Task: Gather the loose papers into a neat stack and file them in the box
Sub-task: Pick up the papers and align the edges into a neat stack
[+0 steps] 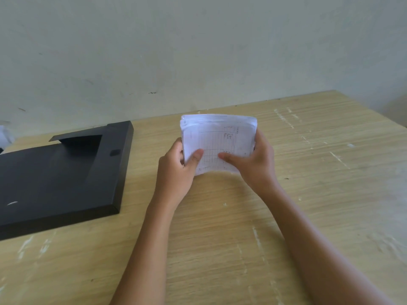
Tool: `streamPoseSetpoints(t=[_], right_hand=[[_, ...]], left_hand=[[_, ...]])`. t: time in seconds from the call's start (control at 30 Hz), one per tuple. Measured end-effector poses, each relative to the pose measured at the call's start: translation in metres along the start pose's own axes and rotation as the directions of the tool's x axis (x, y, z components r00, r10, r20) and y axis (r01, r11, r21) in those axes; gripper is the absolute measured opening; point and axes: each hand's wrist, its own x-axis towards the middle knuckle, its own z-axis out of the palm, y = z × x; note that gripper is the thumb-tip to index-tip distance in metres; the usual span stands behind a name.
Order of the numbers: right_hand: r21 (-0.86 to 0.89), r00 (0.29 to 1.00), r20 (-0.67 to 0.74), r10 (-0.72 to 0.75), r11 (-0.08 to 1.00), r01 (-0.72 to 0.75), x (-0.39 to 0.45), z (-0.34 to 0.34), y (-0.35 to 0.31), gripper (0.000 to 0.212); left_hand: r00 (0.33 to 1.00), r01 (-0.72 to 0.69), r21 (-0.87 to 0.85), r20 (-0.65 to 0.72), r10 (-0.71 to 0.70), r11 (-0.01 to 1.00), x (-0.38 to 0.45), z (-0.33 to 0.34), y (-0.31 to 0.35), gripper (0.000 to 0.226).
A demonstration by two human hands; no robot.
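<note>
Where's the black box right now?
In the head view the black box lies flat on the wooden table, left of both hands holding the papers.

Both hands hold one stack of papers (218,144) upright above the wooden desk (308,194). The left hand (176,172) clamps the stack's left edge, thumb across the printed front sheet; the right hand (253,164) clamps the right edge, thumb likewise on the front (the sheet shows a ruled table, too blurred to read). The stack bows slightly between the two grips. Left of the left grip, well apart, a black file box (61,179) lies flat on the desk, its lid closed.
</note>
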Motion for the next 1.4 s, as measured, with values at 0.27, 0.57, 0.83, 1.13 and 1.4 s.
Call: streamPoseSetpoints(t=[0.27,0.57,0.83,1.13,1.4], right_hand=[[-0.051,0.993,-0.118,-0.013,0.999,0.007,-0.003,0.008,0.005,0.049],[-0.115,0.995,-0.097,-0.011,0.993,0.0,-0.005,0.016,0.011,0.051],[-0.157,0.998,-0.028,0.047,0.986,-0.051,-0.006,0.013,0.015,0.048],[-0.072,0.998,-0.045,0.04,0.996,-0.043,-0.003,0.01,0.012,0.025],[-0.103,0.999,0.041,0.034,0.994,-0.029,0.002,0.009,0.016,0.015]], left_hand=[[0.972,-0.043,0.03,-0.231,0.048,0.999,-0.004,0.019,0.005,0.019],[0.968,0.05,0.005,-0.246,-0.047,0.999,-0.003,0.024,-0.004,0.016],[0.957,0.153,0.109,-0.266,-0.12,0.982,-0.01,0.027,-0.004,0.037],[0.955,0.108,0.145,-0.289,-0.063,0.984,-0.009,0.022,0.003,0.021],[0.989,0.125,0.123,-0.089,-0.115,0.984,-0.007,0.007,0.011,0.075]])
